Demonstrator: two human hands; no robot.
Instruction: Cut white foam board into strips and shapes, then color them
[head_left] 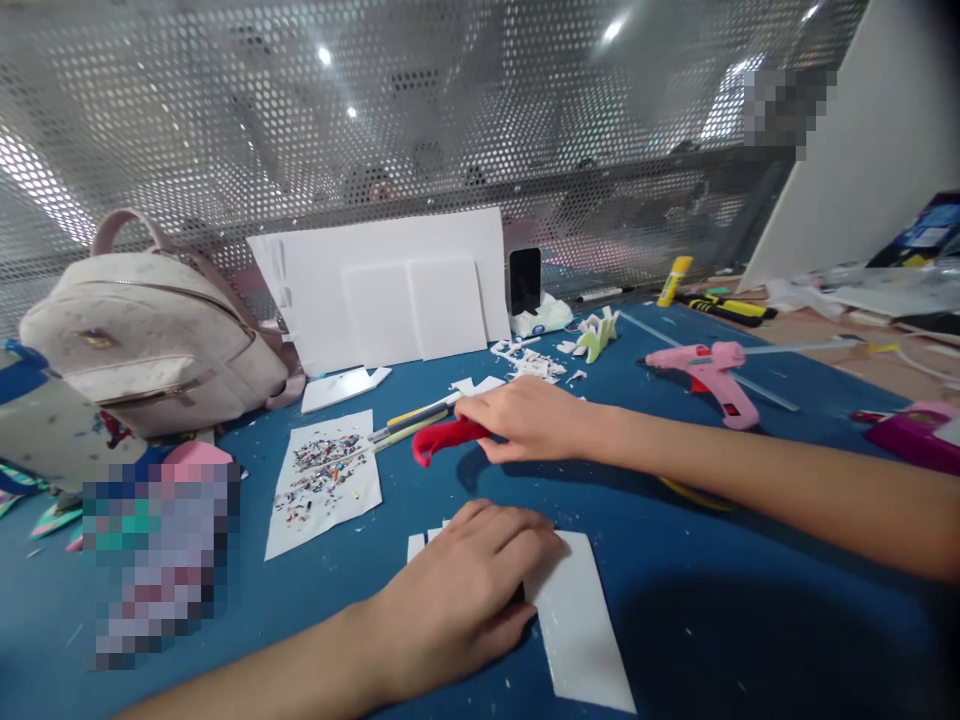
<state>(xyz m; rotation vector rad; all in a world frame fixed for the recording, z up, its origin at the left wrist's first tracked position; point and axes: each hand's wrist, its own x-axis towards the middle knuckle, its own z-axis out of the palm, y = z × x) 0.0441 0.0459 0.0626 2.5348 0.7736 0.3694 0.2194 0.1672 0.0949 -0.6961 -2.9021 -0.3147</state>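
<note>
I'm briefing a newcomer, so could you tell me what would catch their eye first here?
The right hand grips a red-handled tool at the middle of the blue mat, while the left hand presses a white sheet flat nearer the camera. A pink glue gun lies at the right rear, a pale backpack at the left.

Bare blue mat [712, 620] lay open at lower right; the backpack [150, 330] and white boards [390, 290] blocked the upper left.
</note>
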